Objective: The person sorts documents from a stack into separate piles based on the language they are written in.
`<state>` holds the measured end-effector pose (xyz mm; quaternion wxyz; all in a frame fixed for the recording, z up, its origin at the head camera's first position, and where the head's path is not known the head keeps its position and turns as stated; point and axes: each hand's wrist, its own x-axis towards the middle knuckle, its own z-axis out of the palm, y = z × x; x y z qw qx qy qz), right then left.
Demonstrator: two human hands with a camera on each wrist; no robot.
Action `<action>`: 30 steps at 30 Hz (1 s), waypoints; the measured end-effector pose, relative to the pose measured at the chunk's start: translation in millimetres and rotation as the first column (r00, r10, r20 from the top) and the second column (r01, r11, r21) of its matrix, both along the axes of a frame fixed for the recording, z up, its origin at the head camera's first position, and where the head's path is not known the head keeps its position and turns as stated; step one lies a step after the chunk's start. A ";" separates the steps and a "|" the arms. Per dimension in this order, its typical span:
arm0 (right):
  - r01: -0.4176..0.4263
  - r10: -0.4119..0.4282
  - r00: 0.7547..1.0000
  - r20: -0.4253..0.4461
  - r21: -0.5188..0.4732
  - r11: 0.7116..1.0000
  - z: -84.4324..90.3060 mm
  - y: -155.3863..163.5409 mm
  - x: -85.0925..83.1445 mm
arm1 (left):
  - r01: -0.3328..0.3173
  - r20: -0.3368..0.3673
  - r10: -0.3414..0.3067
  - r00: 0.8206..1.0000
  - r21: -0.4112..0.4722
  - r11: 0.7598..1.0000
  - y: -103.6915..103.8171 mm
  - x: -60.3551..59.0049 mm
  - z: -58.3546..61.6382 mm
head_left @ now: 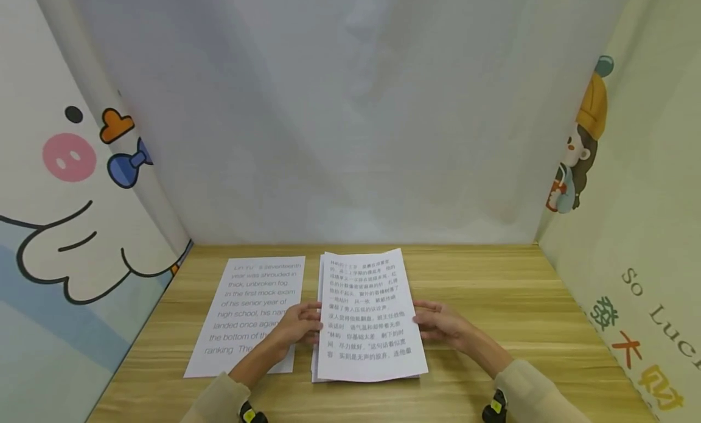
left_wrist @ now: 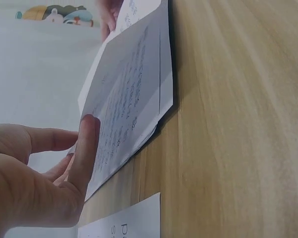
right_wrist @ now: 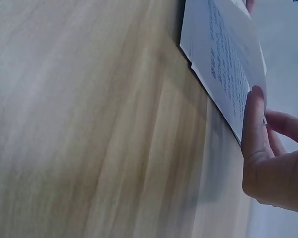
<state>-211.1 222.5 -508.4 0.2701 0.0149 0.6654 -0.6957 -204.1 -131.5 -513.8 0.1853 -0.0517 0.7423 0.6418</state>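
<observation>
Both hands are at a printed sheet of paper [head_left: 368, 325] with Chinese text, raised over more sheets [head_left: 316, 373] in the head view. My left hand [head_left: 298, 327] pinches its left edge; in the left wrist view the thumb and fingers of the left hand [left_wrist: 49, 178] meet at the paper's edge. On the opposite side, my right hand [head_left: 446, 328] holds the right edge, and the right wrist view shows the right hand [right_wrist: 275, 158] pinching there. Some fingertips are hidden by the paper. How many sheets lie underneath cannot be told.
To the left, a sheet with large English print [head_left: 241, 313] lies flat on the wooden table [head_left: 493, 283], partly covered by the left hand and forearm. A plain pale wall [head_left: 350, 137] stands behind, and side panels with cartoon figures [head_left: 76, 158] flank the table.
</observation>
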 end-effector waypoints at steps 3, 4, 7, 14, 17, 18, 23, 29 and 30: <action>0.012 -0.012 1.000 -0.009 0.007 1.000 3.4 1.9 -0.2 | -0.014 -0.009 0.014 1.000 0.007 1.000 1.3 -0.4 2.3; 0.016 -0.016 1.000 -0.010 0.007 1.000 4.3 2.4 -0.3 | -0.017 -0.012 0.017 1.000 0.008 1.000 1.6 -0.3 3.0; 0.026 -0.026 1.000 -0.013 -0.002 1.000 6.8 4.6 -1.1 | -0.025 -0.023 0.026 0.999 0.016 1.000 3.0 -0.1 4.3; 0.063 -0.063 0.998 -0.004 -0.007 0.998 8.6 9.1 -3.8 | -0.026 -0.058 0.028 0.998 0.029 0.999 7.2 -1.2 6.3; 0.084 -0.084 0.996 -0.005 0.002 0.996 10.3 15.1 -4.3 | -0.015 -0.063 0.017 0.998 0.026 1.000 13.9 -4.5 7.4; 0.091 -0.091 0.996 -0.005 0.006 0.996 11.1 18.2 -4.2 | -0.010 -0.066 0.012 0.998 0.026 1.000 17.1 -6.3 7.7; 0.126 -0.126 0.992 -0.022 0.021 0.992 13.0 32.7 -2.6 | 0.027 -0.089 -0.023 0.996 0.048 0.998 31.5 -12.8 8.1; 0.090 -0.091 0.995 -0.032 -0.017 0.996 6.2 40.7 -2.1 | 0.002 -0.082 0.000 0.997 0.034 0.999 38.7 -8.8 4.0; 0.086 -0.087 0.996 -0.030 -0.030 0.996 5.7 42.5 -2.3 | -0.002 -0.076 0.004 0.997 0.035 0.999 40.6 -8.9 3.8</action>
